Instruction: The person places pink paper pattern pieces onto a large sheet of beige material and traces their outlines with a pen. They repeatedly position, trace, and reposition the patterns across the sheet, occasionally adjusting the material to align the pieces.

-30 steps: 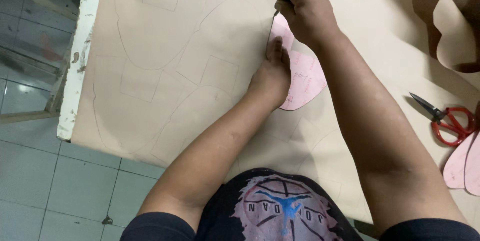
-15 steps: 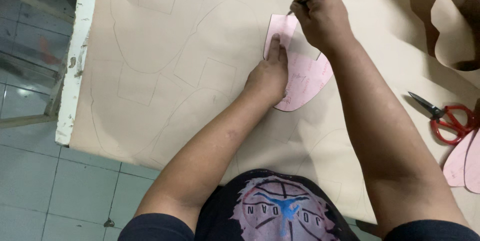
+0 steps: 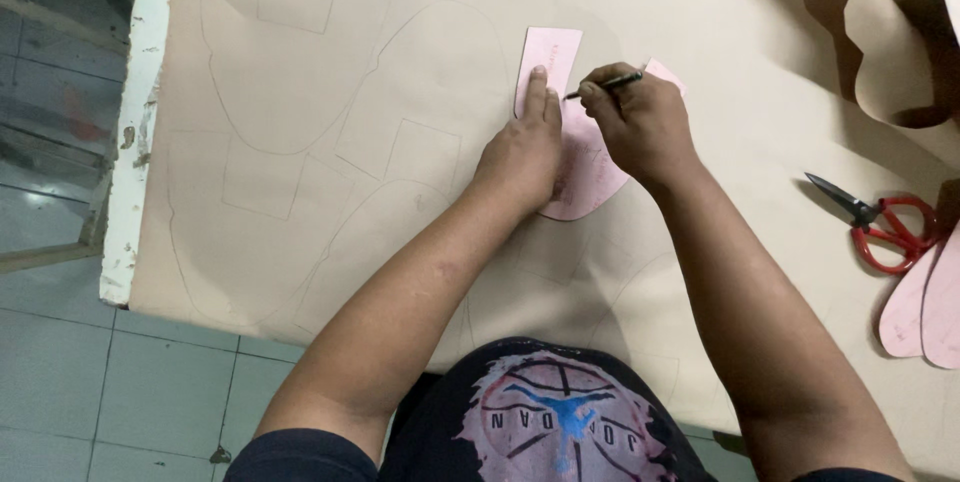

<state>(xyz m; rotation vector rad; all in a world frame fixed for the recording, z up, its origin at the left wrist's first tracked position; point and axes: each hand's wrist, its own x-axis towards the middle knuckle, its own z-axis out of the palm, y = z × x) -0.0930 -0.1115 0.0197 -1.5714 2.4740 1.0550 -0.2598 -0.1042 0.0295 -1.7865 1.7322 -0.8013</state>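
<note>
Head view. Left hand (image 3: 522, 152) lies flat, grip released, pressing pink template (image 3: 575, 157) onto beige sheet (image 3: 330, 142) near worktop centre. Right hand (image 3: 640, 122), grip clenched on pen (image 3: 603, 86), tip at template's upper edge. Red scissors (image 3: 880, 222) lie by right edge.

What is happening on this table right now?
A person presses the left hand flat on a pink template that lies on a large beige sheet. The right hand holds a pen with its tip at the template's edge, between the two upper tabs. Several outlines are already drawn on the sheet. Red-handled scissors lie to the right, beside more pink pieces.
</note>
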